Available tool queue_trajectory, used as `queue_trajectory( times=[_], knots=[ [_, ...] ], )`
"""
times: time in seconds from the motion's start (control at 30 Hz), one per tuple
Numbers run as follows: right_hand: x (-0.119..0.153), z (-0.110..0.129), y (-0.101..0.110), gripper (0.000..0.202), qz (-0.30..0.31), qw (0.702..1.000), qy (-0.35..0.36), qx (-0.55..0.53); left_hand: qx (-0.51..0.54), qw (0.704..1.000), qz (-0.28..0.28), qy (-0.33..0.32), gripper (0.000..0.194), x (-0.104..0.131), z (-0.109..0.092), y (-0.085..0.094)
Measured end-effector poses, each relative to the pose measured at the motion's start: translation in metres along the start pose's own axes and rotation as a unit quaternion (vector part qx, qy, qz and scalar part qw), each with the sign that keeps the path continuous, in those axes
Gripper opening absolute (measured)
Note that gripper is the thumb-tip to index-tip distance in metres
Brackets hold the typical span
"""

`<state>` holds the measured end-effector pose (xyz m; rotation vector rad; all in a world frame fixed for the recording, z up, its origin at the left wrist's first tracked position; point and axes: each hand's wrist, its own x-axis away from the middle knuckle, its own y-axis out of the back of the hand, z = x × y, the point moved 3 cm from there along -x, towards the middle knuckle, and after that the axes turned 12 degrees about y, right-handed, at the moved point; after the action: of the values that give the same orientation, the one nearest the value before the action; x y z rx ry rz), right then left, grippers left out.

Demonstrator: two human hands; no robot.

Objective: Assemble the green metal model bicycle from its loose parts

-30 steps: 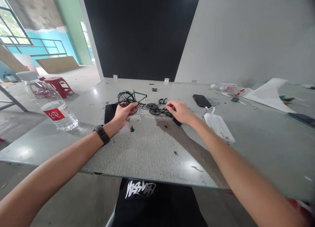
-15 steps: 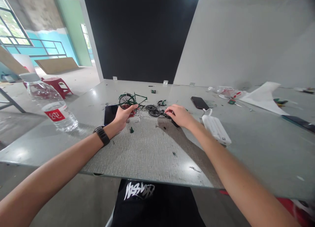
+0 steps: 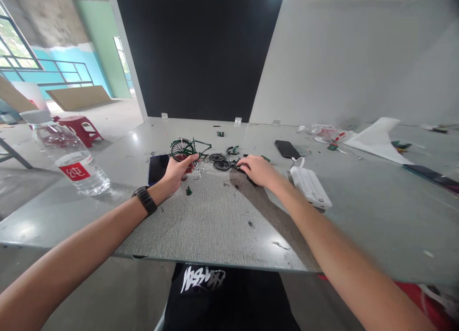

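My left hand [image 3: 177, 172] pinches a small green model bicycle frame [image 3: 201, 143], which has one black spoked wheel [image 3: 182, 149] at its left end. To the right, my right hand [image 3: 257, 169] is down at the table over some dark small parts, its fingertips together; what they hold, if anything, is hidden. Between the hands lie loose black wheels [image 3: 222, 165] and a curved dark green piece [image 3: 233, 150]. Thin clear or silvery bits [image 3: 199, 171] lie just right of my left fingers. A small green part [image 3: 188, 191] rests nearer me.
A water bottle [image 3: 77, 163] stands at the left. A dark phone-like slab [image 3: 158, 169] lies behind my left wrist. To the right are a black phone [image 3: 286, 148], a white power bank [image 3: 310, 186], a lying plastic bottle [image 3: 324, 132] and a white curved sheet [image 3: 380, 138].
The whole view has shifted slightly, moving the scene a little left. My right fingers have shifted slightly over the dark parts; my left hand still grips the bicycle frame.
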<state>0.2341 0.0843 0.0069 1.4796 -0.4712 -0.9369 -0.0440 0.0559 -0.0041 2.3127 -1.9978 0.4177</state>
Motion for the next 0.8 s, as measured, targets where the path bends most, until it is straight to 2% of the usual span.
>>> queue_trajectory(
  times=[0.2, 0.53, 0.8],
  knots=[
    [-0.0039, 0.0108, -0.0022, 0.032, 0.016, 1.000, 0.000, 0.013, 0.005, 1.000, 0.001, -0.015, 0.026, -0.0032, 0.0025, 0.0000],
    [-0.0057, 0.0077, -0.0049, 0.029, 0.015, 1.000, 0.001, 0.026, -0.001, 0.999, 0.011, -0.037, 0.026, -0.0009, 0.0004, -0.0017],
    [-0.0058, 0.0079, -0.0062, 0.034, 0.017, 1.000, 0.009, 0.002, -0.005, 1.000, 0.004, -0.024, 0.027, 0.0014, 0.0001, -0.0020]
  ],
)
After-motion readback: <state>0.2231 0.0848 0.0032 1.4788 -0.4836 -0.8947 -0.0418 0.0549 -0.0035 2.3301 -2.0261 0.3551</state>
